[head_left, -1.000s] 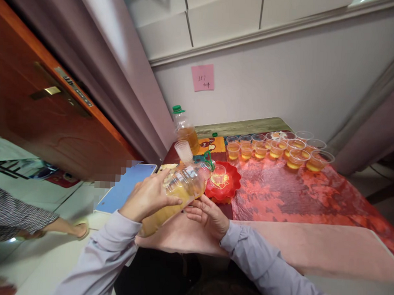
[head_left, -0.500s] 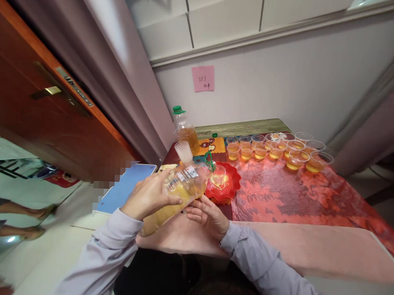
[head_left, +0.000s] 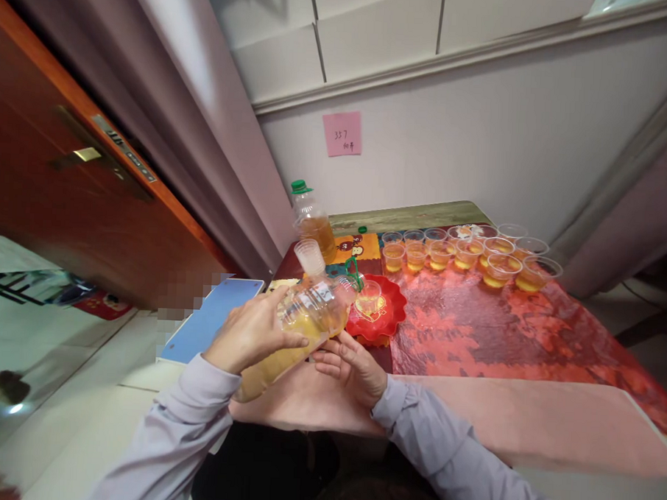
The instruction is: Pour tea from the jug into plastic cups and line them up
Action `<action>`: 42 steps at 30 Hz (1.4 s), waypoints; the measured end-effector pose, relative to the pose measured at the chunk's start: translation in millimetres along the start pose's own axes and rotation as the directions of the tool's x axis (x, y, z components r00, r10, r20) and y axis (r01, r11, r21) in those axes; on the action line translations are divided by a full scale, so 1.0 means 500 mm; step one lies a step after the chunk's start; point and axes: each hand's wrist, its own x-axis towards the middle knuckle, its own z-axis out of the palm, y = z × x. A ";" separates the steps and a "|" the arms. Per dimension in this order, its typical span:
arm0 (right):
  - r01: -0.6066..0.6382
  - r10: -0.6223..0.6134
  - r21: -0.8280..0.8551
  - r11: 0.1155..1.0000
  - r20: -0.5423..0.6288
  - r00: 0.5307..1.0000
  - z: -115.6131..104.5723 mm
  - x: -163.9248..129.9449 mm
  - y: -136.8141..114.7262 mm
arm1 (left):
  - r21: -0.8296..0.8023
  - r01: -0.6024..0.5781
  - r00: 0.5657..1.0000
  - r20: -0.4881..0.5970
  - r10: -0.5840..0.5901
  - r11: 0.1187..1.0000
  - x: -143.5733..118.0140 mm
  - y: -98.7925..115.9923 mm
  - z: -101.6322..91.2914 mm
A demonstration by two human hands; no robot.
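My left hand [head_left: 251, 333] grips a large clear plastic bottle [head_left: 300, 328] of yellow-orange liquid, tilted with its mouth toward a small clear cup [head_left: 369, 296]. That cup stands on a red scalloped plate [head_left: 389, 317]. My right hand [head_left: 352, 366] is under the bottle's front part, fingers touching its underside. A stack of empty clear cups [head_left: 310, 257] rises just behind the bottle.
Several clear cups [head_left: 469, 252] holding amber liquid stand in rows at the back of a red-patterned tablecloth [head_left: 496, 331]. A second bottle with a green cap [head_left: 311, 218] stands at the back left. A wooden door [head_left: 65, 187] is to the left, a blue pad [head_left: 214, 315] beside the table.
My hands and the tilted bottle have stayed nearly still. A person's legs at the far left have moved out of view.
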 end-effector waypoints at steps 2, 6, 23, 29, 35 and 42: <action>0.003 -0.003 -0.001 1.000 0.000 1.000 0.001 -0.001 -0.001 | -0.002 -0.005 1.000 0.012 0.005 1.000 0.001 -0.001 0.000; 0.002 -0.002 -0.005 1.000 -0.001 1.000 0.003 -0.002 -0.003 | -0.004 -0.015 1.000 0.005 0.015 1.000 0.002 -0.004 0.002; -0.010 0.010 -0.008 1.000 0.000 1.000 0.005 -0.005 -0.007 | -0.024 -0.001 1.000 0.017 0.002 1.000 -0.001 0.008 -0.008; -0.008 0.008 -0.003 1.000 0.001 1.000 0.001 -0.004 -0.004 | -0.026 0.002 1.000 0.015 -0.002 1.000 -0.001 0.006 -0.007; -0.015 0.015 -0.012 1.000 0.000 1.000 -0.002 -0.003 -0.004 | -0.027 -0.014 1.000 0.019 0.014 1.000 -0.001 0.005 -0.008; -0.012 0.012 -0.015 1.000 0.012 1.000 0.001 -0.006 -0.006 | -0.017 0.009 0.999 0.045 -0.008 1.000 -0.002 0.008 -0.010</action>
